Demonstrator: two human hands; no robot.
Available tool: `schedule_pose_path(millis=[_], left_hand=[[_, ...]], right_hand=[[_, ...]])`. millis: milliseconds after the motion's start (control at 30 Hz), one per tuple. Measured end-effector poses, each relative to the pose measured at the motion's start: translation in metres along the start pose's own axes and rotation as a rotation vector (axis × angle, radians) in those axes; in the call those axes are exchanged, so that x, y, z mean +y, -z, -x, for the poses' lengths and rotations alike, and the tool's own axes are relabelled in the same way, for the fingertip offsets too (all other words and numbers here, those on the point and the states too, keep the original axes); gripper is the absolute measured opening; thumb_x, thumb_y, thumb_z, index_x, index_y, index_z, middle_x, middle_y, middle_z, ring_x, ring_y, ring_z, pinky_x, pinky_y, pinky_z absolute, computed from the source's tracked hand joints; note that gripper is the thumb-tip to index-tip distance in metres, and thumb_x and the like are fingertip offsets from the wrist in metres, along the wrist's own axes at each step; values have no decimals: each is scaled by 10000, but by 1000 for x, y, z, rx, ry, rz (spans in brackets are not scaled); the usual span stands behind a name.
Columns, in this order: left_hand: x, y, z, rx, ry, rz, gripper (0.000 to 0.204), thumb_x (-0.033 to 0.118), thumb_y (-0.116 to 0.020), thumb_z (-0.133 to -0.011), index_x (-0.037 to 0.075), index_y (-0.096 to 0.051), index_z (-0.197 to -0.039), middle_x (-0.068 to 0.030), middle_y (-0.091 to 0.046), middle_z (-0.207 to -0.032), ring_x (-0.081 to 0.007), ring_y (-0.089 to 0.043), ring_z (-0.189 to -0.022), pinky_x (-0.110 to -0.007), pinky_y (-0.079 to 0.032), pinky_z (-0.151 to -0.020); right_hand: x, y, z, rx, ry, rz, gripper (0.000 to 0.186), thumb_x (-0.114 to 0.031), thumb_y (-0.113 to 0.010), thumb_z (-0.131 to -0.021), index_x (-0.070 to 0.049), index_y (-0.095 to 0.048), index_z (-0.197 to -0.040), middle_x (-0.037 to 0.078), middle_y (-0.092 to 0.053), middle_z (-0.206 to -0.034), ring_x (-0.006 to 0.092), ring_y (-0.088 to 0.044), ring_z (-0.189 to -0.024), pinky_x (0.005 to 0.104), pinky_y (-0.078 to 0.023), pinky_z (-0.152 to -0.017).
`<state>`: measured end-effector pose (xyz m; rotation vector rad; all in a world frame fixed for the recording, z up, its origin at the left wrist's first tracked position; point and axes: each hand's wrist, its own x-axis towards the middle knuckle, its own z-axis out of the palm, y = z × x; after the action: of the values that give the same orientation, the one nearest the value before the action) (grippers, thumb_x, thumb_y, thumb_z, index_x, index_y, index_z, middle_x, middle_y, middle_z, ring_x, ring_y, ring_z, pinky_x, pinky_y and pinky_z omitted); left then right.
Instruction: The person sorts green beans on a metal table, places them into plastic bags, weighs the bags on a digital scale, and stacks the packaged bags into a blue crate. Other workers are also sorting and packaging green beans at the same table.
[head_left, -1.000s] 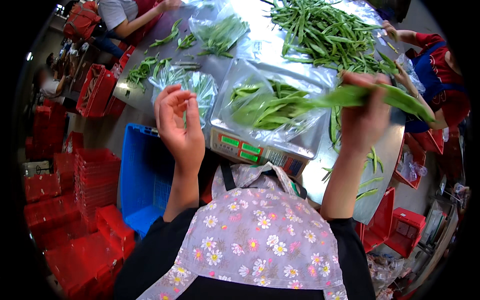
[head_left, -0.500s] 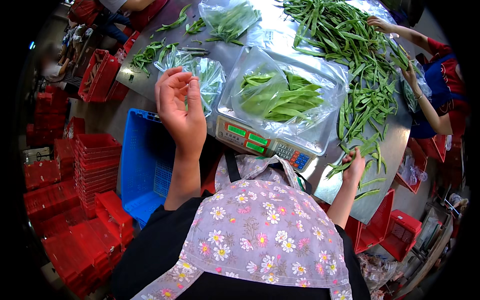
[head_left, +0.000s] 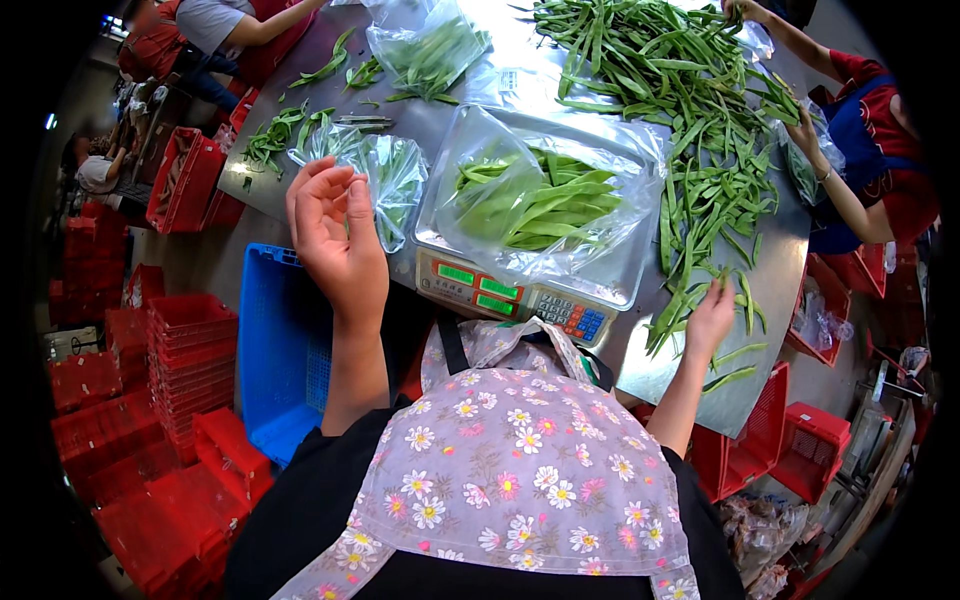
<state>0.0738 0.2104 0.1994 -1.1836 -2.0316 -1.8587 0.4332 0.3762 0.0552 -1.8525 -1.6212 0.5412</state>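
Observation:
My left hand (head_left: 340,245) is raised in front of the plastic bag of beans (head_left: 392,185), its fingers loosely curled and the thumb apart, holding nothing I can see. On the table's right part, my right hand (head_left: 711,315) closes on a few flat green beans (head_left: 672,318) at the near end of a long bean pile (head_left: 705,175). Its fingertips are partly hidden among the pods. Between my hands stands a digital scale (head_left: 515,290) with lit green displays. An open clear plastic bag (head_left: 490,195) with flat green beans (head_left: 560,205) lies on its pan.
A blue crate (head_left: 285,345) stands below my left forearm. Another filled bag (head_left: 430,55) and loose pods (head_left: 275,140) lie farther back. At right a co-worker's hand (head_left: 800,130) reaches toward the pile. Red crates (head_left: 190,350) stack on the floor at left, with others (head_left: 810,450) at right.
My right hand has turned and moved slightly up and right among the beans. My left hand keeps its curled pose. The whole view has shifted a little.

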Motion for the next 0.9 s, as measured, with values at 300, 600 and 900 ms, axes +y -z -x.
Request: schedule_pose_path(millis=[300, 600, 900], left_hand=[[42, -56, 28, -290, -272, -614, 655, 116, -744, -625, 51, -426, -1193, -175, -460, -1151, -351, -468, -1065, -446, -386, -909], [14, -7, 17, -211, 36, -401, 529, -59, -530, -707, 8, -410, -1218, -139, -479, -1140, -239, -517, -1019, -351, -407, -887], [15, 5, 6, -36, 82, -204, 390, 15, -566, -832, -5, -419, -1193, -96, -500, -1138, -168, -518, -1018, -294, -401, -884]], right_hand=[[-210, 3, 33, -134, 963, -1210, 247, -148, -485, -921, 13, -551, -1097, 144, -590, -971, 273, -569, -911, 334, -465, -835], [-205, -18, 29, -303, 884, -611, 448, 40, -577, -772, -28, -506, -1210, 162, -601, -1041, 299, -572, -997, 358, -435, -900], [-174, 34, -3, -45, 396, -899, 283, -41, -525, -886, 13, -493, -1162, 74, -604, -938, 101, -563, -800, 214, -454, -734]])
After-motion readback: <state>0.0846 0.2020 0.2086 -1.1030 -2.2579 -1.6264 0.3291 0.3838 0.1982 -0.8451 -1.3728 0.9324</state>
